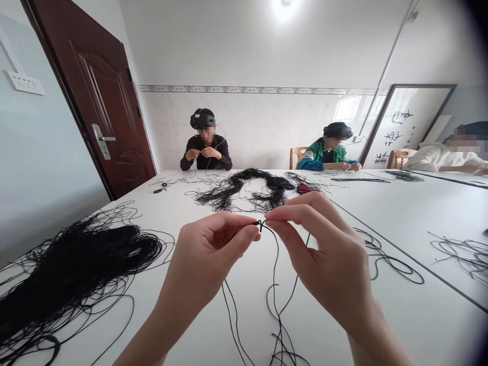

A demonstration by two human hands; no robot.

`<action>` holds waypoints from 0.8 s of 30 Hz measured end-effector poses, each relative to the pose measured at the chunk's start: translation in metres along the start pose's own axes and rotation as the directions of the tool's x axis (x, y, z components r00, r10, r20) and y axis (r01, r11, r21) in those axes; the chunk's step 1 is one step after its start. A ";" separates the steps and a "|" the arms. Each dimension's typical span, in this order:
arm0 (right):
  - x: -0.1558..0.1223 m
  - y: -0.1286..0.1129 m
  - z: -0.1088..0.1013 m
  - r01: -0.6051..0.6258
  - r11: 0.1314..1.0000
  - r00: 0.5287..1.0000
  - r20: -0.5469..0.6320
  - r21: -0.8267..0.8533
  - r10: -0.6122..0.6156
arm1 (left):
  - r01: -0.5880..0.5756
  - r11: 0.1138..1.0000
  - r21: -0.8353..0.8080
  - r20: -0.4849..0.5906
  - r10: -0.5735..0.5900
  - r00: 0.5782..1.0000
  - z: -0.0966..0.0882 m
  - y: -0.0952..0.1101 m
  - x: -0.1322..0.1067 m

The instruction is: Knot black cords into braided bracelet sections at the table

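Note:
Thin black cord (277, 254) runs between my two hands above the white table (183, 315), with a small loop or knot between the fingertips. My left hand (213, 249) is closed, pinching the cord at the knot between thumb and fingers. On the other side, my right hand (324, 254) pinches the cord's end close by, thumb against forefinger. Loose strands hang from both hands to the table and cross one another below. The exact shape of the knot is too small to make out.
A large bundle of black cord (84, 259) lies at left, another (251, 185) across the middle back. Scissors (162, 188) rest at the far left, a red object (304, 188) beside the back bundle. Several co-workers (206, 145) sit opposite. Loose cord coils (396, 262) lie right.

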State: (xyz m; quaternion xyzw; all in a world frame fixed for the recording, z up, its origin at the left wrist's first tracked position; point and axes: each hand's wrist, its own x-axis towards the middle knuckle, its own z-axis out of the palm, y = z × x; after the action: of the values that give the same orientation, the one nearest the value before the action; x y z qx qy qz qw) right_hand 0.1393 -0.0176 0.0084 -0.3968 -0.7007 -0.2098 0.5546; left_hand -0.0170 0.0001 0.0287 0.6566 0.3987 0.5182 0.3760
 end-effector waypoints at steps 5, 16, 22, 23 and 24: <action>0.001 0.001 0.002 0.002 1.000 1.000 0.011 0.015 -0.002 | -0.010 1.000 -0.014 0.005 0.011 1.000 0.001 -0.002 0.001; 0.000 0.000 -0.001 0.010 0.999 0.999 0.036 0.032 -0.011 | 0.038 0.998 -0.045 0.068 -0.035 0.997 0.001 -0.003 0.002; 0.002 0.000 0.000 0.028 0.999 0.998 0.050 0.046 -0.030 | 0.063 0.996 -0.065 0.077 -0.058 0.995 0.002 -0.003 0.002; 0.002 0.001 0.000 0.032 0.998 0.998 0.053 0.045 -0.034 | 0.063 0.996 -0.064 0.074 -0.058 0.996 0.002 -0.003 0.003; 0.001 0.001 0.000 0.035 0.999 0.998 0.058 0.041 -0.037 | 0.060 0.996 -0.061 0.072 -0.055 0.996 0.001 -0.004 0.003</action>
State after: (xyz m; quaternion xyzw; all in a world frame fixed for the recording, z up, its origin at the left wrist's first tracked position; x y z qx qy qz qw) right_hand 0.1400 -0.0171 0.0098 -0.3788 -0.7277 -0.1939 0.5379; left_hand -0.0156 0.0042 0.0263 0.6506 0.3875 0.4958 0.4251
